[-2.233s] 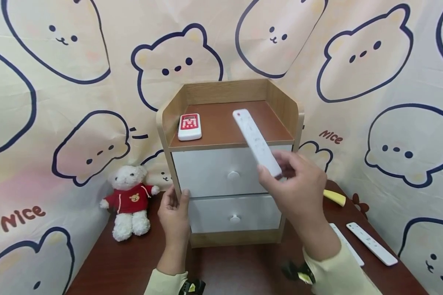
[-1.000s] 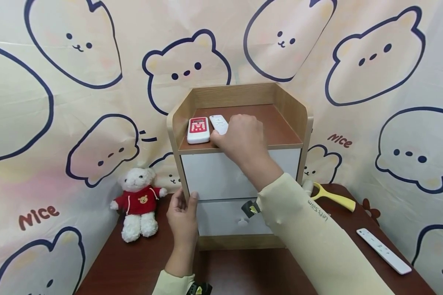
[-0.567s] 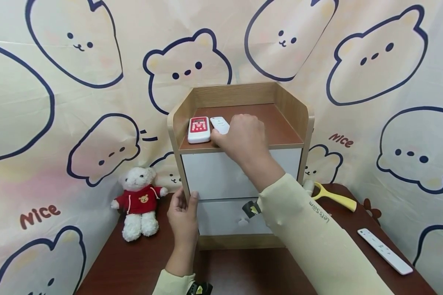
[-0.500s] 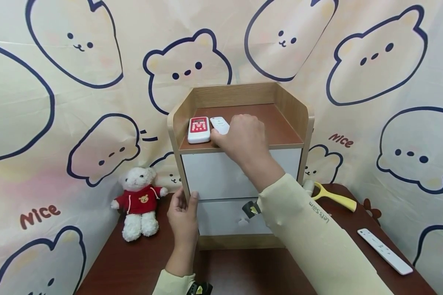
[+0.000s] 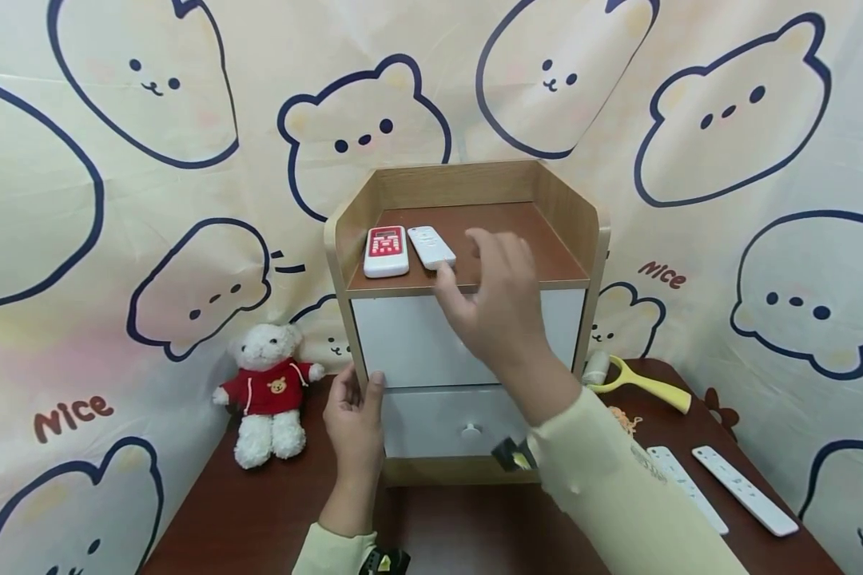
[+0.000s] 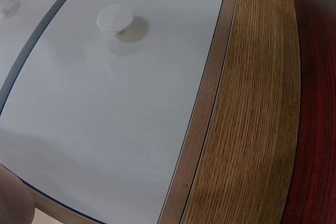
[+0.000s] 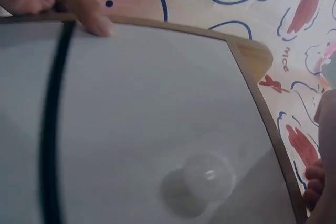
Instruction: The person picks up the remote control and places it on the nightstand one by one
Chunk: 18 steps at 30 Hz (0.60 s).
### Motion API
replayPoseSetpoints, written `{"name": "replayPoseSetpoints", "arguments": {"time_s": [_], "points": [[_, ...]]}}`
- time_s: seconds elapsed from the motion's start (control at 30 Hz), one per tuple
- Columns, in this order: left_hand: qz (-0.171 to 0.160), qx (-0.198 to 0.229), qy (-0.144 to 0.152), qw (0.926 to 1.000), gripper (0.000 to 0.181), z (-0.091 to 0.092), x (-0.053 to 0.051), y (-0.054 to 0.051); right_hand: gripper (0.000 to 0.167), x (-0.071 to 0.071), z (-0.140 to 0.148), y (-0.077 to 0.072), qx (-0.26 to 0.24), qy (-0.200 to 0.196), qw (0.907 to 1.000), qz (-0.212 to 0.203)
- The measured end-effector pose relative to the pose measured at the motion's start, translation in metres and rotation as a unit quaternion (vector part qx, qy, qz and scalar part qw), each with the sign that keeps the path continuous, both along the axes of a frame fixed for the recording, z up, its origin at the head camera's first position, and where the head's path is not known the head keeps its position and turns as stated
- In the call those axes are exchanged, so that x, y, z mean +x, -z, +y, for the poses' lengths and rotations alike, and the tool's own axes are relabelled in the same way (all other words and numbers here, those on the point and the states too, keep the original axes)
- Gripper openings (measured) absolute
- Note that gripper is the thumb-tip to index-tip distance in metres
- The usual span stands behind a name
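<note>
A small wooden drawer cabinet (image 5: 403, 471) with two white drawers stands on the table. My left hand (image 5: 352, 419) grips its left edge, thumb on the front and fingers at the side; the right wrist view shows this hand (image 7: 79, 1) too. On the cabinet's brown top shelf lies a white remote control (image 5: 431, 247), beside a white remote with a red keypad face (image 5: 386, 251). My right hand (image 5: 499, 307) hovers at the shelf's front edge, fingers spread and holding nothing. Its thumb is close to the white remote's near end; contact cannot be told. Drawer knobs (image 6: 115, 18) are white.
A white teddy bear in a red hoodie (image 5: 268, 395) stands left of the cabinet. To the right lie a yellow-handled tool (image 5: 647, 383), an orange tangle (image 5: 626, 419) and two long white remotes (image 5: 744, 489) (image 5: 689, 487). A bear-patterned cloth (image 5: 532, 80) hangs behind.
My right hand carried the white remote to the shelf beside the red-faced one, laid it down, let go and drew back slightly right. My left hand kept its hold on the cabinet.
</note>
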<state>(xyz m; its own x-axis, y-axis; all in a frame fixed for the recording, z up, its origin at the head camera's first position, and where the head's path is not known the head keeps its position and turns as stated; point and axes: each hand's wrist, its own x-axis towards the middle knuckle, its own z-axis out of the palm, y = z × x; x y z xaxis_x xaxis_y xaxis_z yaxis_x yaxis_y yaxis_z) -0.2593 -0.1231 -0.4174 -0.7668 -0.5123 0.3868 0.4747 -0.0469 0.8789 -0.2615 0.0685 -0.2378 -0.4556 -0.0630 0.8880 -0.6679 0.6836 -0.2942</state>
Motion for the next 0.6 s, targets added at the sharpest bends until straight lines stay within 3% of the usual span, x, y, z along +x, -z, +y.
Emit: {"name": "replayPoseSetpoints", "arguments": {"time_s": [0.13, 0.27, 0.37, 0.5, 0.6], "points": [[-0.005, -0.003, 0.004, 1.0000, 0.044, -0.001, -0.001, 0.001, 0.042, 0.016, 0.020, 0.052, -0.016, -0.039, 0.9917, 0.121], [-0.007, -0.012, 0.004, 0.9999, 0.044, -0.001, -0.002, 0.000, 0.037, 0.030, 0.043, 0.118, -0.019, -0.046, 0.9869, 0.154], [-0.006, -0.019, 0.002, 0.9998, 0.044, -0.001, -0.002, -0.001, 0.034, 0.039, 0.059, 0.166, -0.022, -0.048, 0.9910, 0.123], [-0.011, -0.019, 0.000, 0.9998, 0.045, 0.000, 0.000, -0.002, 0.032, 0.057, 0.077, 0.224, -0.025, -0.020, 0.9994, 0.015], [-0.014, -0.015, -0.002, 0.9998, 0.045, 0.000, 0.001, -0.001, 0.039, 0.071, 0.087, 0.259, -0.018, 0.029, 0.9973, -0.066]]}}
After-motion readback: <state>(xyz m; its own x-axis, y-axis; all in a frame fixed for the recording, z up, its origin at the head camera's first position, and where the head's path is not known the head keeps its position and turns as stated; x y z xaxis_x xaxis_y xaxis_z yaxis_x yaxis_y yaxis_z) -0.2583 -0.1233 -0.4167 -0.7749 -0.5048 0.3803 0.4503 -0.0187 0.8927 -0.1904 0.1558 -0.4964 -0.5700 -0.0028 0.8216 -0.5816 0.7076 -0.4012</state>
